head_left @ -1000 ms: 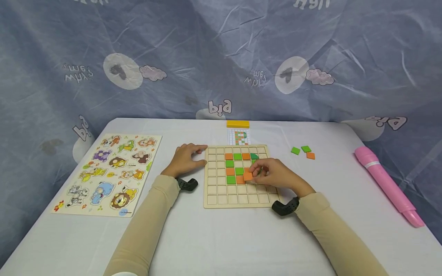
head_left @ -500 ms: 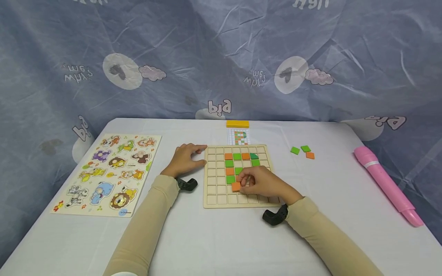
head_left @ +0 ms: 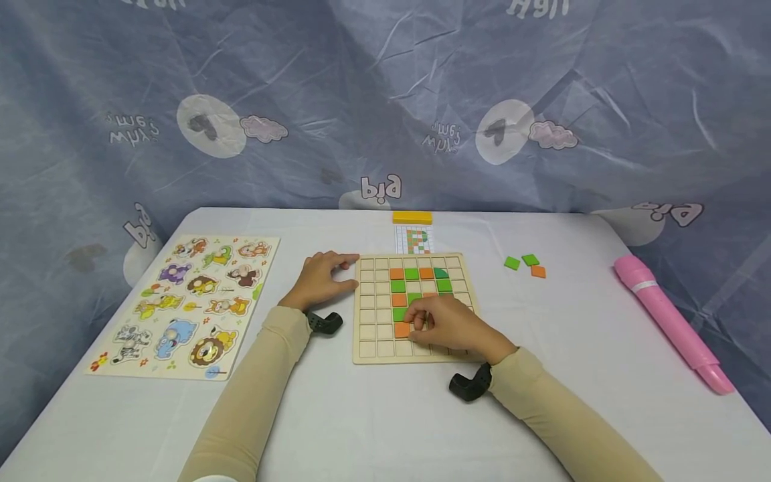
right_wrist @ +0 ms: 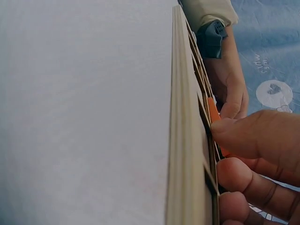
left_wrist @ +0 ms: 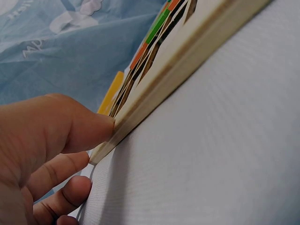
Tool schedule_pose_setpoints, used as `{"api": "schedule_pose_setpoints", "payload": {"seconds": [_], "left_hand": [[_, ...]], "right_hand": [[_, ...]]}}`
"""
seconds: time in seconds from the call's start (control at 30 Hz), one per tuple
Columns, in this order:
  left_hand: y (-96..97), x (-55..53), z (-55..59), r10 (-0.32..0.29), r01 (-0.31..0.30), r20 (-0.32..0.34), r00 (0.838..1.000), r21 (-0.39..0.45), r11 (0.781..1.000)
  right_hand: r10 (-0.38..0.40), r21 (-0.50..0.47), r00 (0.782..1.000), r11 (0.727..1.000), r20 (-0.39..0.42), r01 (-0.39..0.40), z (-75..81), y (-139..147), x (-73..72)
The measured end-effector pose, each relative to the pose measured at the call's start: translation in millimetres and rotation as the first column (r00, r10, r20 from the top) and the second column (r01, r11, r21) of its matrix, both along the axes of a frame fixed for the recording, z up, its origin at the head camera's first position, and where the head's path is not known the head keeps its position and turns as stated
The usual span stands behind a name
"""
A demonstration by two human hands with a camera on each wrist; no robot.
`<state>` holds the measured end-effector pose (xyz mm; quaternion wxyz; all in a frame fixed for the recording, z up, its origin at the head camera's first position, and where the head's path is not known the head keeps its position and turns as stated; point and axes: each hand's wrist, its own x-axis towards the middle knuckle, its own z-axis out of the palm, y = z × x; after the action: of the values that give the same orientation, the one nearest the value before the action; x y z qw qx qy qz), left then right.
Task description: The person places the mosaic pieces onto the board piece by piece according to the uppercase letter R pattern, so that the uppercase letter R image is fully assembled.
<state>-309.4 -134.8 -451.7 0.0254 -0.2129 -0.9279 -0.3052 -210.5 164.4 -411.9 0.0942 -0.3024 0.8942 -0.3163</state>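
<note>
A square wooden grid board point(head_left: 375, 348) lies on the table, with orange and green tiles set in several of its cells. The left hand point(head_left: 321, 280) steadies its left side; in the left wrist view the thumb point(left_wrist: 89, 129) touches the edge, with the other fingers near the corner. Over the lower middle of the board, the right hand point(head_left: 448, 326) pinches an orange tile point(head_left: 401, 330) at a cell just below a green tile point(head_left: 399, 314). Seen from the right wrist, the thumb point(right_wrist: 239, 133) lies against that orange tile point(right_wrist: 214, 111). The right hand hides some cells and tiles.
Behind the board lie a pattern card point(head_left: 415, 239) and a yellow bar point(head_left: 412, 217). Two green tiles point(head_left: 512, 263) and one orange tile point(head_left: 539, 272) lie to the right. A pink microphone point(head_left: 671, 321) rests farther right; an animal puzzle board point(head_left: 187, 304) is on the left.
The right hand has carried the orange tile left and toward the board's near side, down to the cell under the green tile. The left hand has stayed at the board's edge.
</note>
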Motion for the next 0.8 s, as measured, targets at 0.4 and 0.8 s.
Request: {"api": "schedule_pose_setpoints", "payload": {"seconds": [0.4,0.8], "left_hand": [[0.7,1.9,2.7,-0.004,0.004,-0.004,1.0,-0.01,1.0],[0.9,0.5,0.4,-0.003,0.003,-0.009,1.0,-0.005,1.0]], "right_hand": [[0.003,-0.019,1.0,1.0,0.022,-0.002,0.4,0.9,-0.2],[0.045,-0.175,0.991,0.984,0.127,-0.022,3.7,19.7,-13.0]]}}
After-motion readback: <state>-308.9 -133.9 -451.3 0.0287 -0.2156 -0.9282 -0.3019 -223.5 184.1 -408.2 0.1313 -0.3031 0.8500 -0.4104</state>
